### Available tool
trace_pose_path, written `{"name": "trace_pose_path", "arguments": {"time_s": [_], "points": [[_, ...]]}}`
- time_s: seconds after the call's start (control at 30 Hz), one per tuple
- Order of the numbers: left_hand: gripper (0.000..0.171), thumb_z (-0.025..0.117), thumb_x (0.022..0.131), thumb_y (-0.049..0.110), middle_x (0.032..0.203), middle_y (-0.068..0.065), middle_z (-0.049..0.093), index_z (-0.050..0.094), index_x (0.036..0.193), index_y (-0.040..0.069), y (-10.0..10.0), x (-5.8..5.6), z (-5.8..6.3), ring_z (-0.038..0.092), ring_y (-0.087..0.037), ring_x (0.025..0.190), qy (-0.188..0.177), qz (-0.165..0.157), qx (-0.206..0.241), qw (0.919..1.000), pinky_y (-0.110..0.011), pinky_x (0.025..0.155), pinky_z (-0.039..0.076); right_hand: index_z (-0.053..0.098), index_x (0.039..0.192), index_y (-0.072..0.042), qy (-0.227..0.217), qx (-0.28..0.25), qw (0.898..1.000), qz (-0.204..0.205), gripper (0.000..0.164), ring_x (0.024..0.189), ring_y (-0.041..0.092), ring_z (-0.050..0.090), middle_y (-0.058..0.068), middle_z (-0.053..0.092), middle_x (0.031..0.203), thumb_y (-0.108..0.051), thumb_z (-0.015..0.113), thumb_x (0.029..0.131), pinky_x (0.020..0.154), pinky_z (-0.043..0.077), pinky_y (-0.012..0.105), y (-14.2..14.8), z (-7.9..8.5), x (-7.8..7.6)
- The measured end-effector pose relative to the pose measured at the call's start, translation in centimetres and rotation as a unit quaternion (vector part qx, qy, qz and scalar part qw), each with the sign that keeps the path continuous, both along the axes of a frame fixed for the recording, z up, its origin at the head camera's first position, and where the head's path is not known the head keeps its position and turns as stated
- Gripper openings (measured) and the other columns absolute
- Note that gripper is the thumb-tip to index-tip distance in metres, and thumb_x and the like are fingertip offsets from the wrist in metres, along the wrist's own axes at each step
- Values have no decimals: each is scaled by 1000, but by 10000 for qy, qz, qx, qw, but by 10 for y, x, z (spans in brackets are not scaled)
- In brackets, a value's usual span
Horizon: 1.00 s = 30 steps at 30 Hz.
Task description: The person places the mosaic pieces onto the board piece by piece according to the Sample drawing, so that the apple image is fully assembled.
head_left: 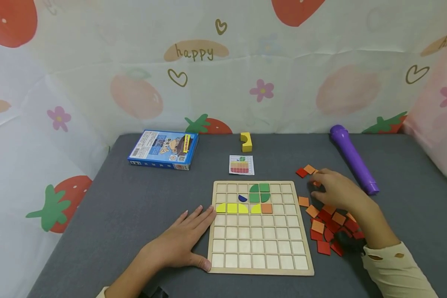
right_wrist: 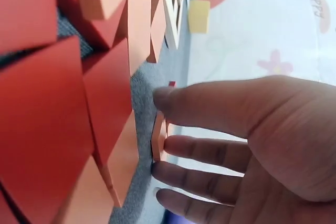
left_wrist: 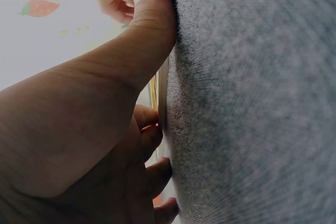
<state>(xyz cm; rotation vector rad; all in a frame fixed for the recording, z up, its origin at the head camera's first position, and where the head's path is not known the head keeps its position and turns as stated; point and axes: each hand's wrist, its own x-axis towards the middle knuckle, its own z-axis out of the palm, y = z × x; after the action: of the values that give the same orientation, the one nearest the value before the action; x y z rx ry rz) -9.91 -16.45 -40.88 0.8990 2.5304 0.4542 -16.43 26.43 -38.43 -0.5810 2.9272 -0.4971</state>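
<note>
My left hand (head_left: 182, 240) lies flat with spread fingers at the left edge of a wooden grid board (head_left: 260, 269); its thumb touches the near left corner. Green tiles (head_left: 254, 198), yellow tiles (head_left: 231, 208) and one orange tile (head_left: 267, 208) sit in the board's cells. A dark blue piece (head_left: 242, 198) lies slanted on it. To the board's right, my right hand (head_left: 335, 190) reaches down over a few loose tiles, thumb and forefinger apart. In the right wrist view, an orange square tile (right_wrist: 158, 137) shows between thumb and fingers, right at the fingertips.
A pile of red and orange tiles (head_left: 324, 247) lies right of the board. A purple microphone-shaped object (head_left: 354, 159) stretches beyond my right hand. Behind the board are a pattern card (head_left: 241, 165), a yellow arched block (head_left: 247, 142) and a blue box (head_left: 162, 150).
</note>
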Motion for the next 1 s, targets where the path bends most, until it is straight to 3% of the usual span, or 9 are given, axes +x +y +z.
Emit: {"name": "trace_pose_path", "arguments": {"time_s": [0.13,0.33,0.63,1.0], "points": [[120,67,74,75,168,2,7,12,163,17,1,0,1,5,-26,153,2,-34,63,10000,-58,118,9,73,102,-3,96,-226,9996,133,17,86,25,60,11,63,103,-1,75,86,73,52,45,-3,0,0],[119,68,75,73,168,1,8,13,163,15,2,0,4,6,-28,152,-37,-50,139,9999,-59,118,9,74,93,-6,98,-406,9989,212,10,77,18,55,0,63,86,2,72,87,67,49,39,-6,-1,0],[119,68,74,74,168,1,9,13,163,16,1,0,3,6,-28,152,-47,-20,142,9999,-59,118,9,73,97,-3,-7,-547,9983,176,17,79,21,60,3,66,86,9,68,85,70,53,44,-7,0,-1],[119,67,75,74,168,1,8,12,163,16,1,0,2,5,-27,153,-15,-27,52,10000,-58,118,8,72,101,-4,-275,-651,9971,281,24,81,18,59,-2,65,87,10,69,82,70,51,39,-12,3,2]]}}
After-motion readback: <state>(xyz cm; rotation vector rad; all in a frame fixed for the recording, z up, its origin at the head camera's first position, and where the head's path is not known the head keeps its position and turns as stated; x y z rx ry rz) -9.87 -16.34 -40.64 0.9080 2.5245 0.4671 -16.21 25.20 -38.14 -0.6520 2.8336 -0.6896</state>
